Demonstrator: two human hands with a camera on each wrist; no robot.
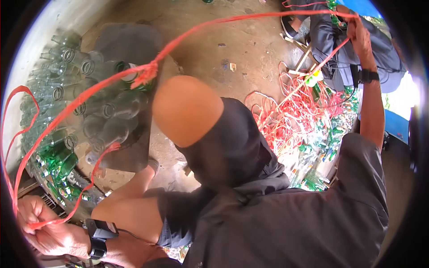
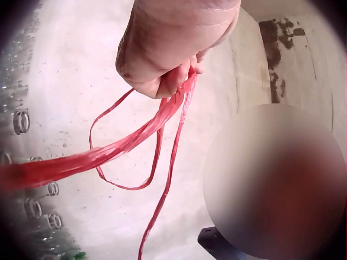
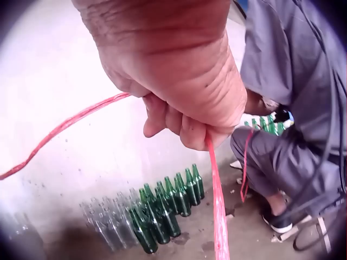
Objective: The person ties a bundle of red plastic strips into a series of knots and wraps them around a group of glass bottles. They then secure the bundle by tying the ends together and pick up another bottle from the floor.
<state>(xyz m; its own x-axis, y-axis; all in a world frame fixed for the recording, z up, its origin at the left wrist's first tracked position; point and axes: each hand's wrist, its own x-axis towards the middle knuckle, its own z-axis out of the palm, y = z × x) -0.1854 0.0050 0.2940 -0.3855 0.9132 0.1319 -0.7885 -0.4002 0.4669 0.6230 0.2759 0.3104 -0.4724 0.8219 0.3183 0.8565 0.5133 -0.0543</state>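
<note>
Here, red twine (image 1: 145,73) stretches between both gripping hands (image 1: 50,228) (image 1: 360,41).

Floor (image 1: 201,49): brown, marked, upper centre of your head view. Wall (image 2: 65,59): whitish, dark patches (image 2: 269,40) upper right of your left-wrist view. Bright light (image 1: 405,92): your head view's right edge, blue surface (image 1: 396,127) below. Wooden frame (image 1: 304,58): upper right.
</note>
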